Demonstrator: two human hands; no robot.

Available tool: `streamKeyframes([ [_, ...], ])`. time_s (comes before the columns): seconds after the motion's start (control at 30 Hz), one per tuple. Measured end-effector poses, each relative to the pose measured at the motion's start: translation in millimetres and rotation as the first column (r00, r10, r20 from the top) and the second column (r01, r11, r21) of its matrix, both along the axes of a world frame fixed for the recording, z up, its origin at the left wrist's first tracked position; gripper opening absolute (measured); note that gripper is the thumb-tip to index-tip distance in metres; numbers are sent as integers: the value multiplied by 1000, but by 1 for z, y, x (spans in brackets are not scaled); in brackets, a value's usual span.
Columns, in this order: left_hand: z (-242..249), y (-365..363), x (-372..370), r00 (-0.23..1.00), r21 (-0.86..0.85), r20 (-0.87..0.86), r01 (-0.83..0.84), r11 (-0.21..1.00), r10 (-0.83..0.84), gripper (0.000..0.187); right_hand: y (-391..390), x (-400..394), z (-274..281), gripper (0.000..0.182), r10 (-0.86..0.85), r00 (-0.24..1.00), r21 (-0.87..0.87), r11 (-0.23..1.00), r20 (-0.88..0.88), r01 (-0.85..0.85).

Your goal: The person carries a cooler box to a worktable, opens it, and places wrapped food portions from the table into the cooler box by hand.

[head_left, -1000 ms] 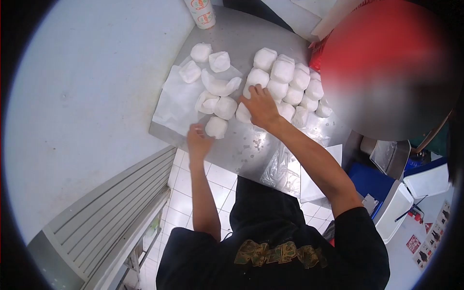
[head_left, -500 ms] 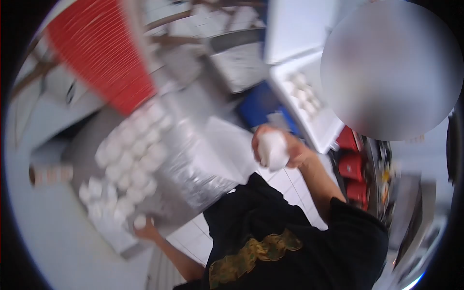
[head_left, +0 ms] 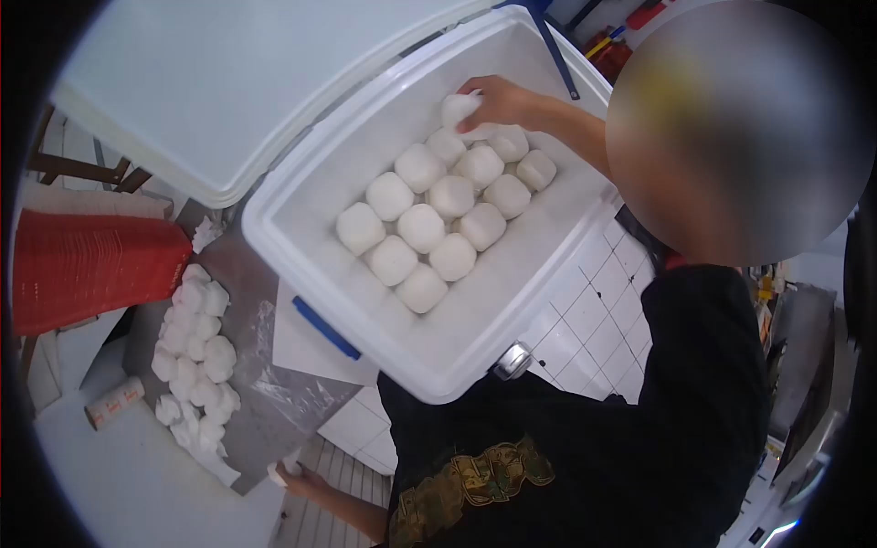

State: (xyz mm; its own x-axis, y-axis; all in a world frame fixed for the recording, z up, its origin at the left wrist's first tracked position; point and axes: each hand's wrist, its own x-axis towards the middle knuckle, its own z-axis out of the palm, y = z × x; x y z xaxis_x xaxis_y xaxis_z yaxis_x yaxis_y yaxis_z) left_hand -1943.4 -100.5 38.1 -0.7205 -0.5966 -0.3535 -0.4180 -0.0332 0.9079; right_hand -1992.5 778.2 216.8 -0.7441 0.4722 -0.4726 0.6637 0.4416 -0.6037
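Note:
Inside a large white cooler, my right hand is closed around a white rounded bundle that looks paper-wrapped. It is at the cooler's far end, over rows of similar white bundles. Down at the lower left, by the metal table's near edge, my left hand has its fingers around a small white piece; its kind cannot be made out. On that table lies a cluster of white bundles, with crumpled white paper at the near end.
The cooler's lid stands raised on the left. Stacked red baskets or cups lean at the far left. A printed cylindrical can lies by the table. Clear plastic covers part of the metal top. Tiled floor shows beyond the cooler.
My right hand has moved from beside the table into the cooler, still holding a white bundle. The view has turned toward the cooler. My left hand stays near the table edge.

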Motion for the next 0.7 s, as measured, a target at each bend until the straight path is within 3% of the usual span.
streamKeyframes([
  [0.07, 53, 78, 7, 998, 9, 17, -54, 999, 53, 55, 20, -15, -45, 82, 101, 992, 41, 994, 77, -104],
  [0.17, 86, 143, 18, 1000, -10, -23, -11, 1000, 10, 52, 13, -26, -62, 89, 25, 975, -149, 989, 219, 8],
  [0.2, 103, 170, 21, 1000, -42, -22, 6, 999, -7, 52, 10, -28, -58, 87, 33, 968, -281, 959, 250, 40],
  [0.3, 130, 220, 32, 995, -61, -49, 86, 994, -90, 54, 13, -33, -92, 75, -99, 962, -297, 939, 256, 176],
  [0.4, 139, 245, 38, 995, -62, -66, 74, 995, -78, 54, 7, -20, -97, 63, -82, 990, -53, 995, 111, 89],
  [0.47, 150, 259, 37, 996, -29, -76, 52, 998, -54, 54, 13, -13, -107, 54, 103, 993, 11, 995, 60, -104],
  [0.53, 149, 259, 31, 991, 52, -109, 88, 995, -82, 53, 20, -14, -117, 48, 282, 957, 161, 944, 69, -289],
  [0.6, 154, 258, 21, 973, 154, -193, 160, 975, -129, 51, 17, -14, -107, 43, 427, 891, 368, 812, 156, -453],
  [0.7, 189, 277, 5, 897, 334, -393, 342, 878, -200, 54, 17, -16, -48, 40, 457, 889, 402, 820, -33, -407],
])
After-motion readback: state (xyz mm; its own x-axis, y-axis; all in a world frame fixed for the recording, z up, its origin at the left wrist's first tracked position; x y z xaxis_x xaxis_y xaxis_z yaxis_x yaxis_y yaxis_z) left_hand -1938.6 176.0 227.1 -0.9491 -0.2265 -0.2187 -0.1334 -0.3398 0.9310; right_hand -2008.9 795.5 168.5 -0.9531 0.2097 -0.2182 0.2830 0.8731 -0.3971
